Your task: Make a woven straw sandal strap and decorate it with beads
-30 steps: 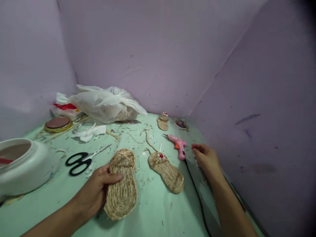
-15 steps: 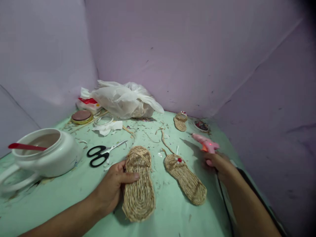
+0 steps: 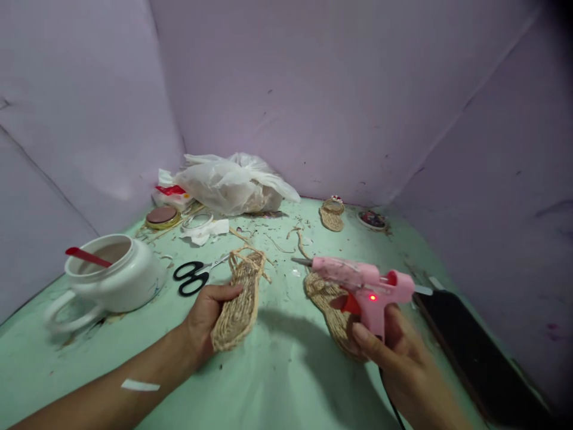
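Head view: a slipper (image 3: 237, 313) and a glue gun (image 3: 344, 272) were in hand.
Fingers of the left hand (image 3: 201, 319) gripped the slipper, tilted, just right of the scissors (image 3: 192, 278); those of the right hand (image 3: 405, 361) closed around the glue gun, farther right of the scissors, partly hiding a second slipper (image 3: 319, 292). The step looked like readying the glue gun; the next move seemed to call for a steady slipper and careful nozzle (image 3: 302, 261) aim.

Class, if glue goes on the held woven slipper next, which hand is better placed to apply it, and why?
Probably the right hand: it holds the pink glue gun, with the nozzle pointing leftward. The left hand is occupied, holding the woven slipper.
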